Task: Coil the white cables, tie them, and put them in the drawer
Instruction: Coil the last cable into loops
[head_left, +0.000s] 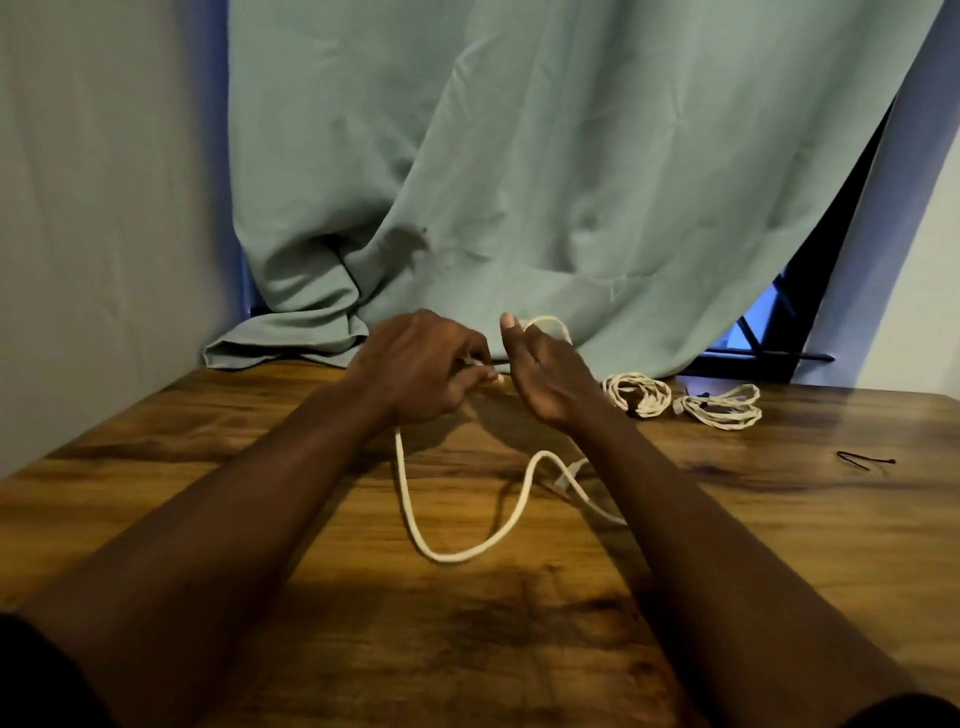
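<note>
A loose white cable (415, 525) snakes over the wooden table (260, 467) between my forearms. My left hand (421, 369) pinches a stretch of it with curled fingers. My right hand (545, 374) is raised beside the left, thumb up, and a loop of the same cable (550, 323) is wound round its fingers. Two coiled white cables lie to the right, one (636, 395) near my right hand and one (719, 406) farther right, each bound with a dark tie. No drawer is in view.
A loose black tie (865, 460) lies on the table at the right. A pale green curtain (519, 182) hangs behind the table and bunches on its far edge. A dark window opening (779, 322) shows at the back right.
</note>
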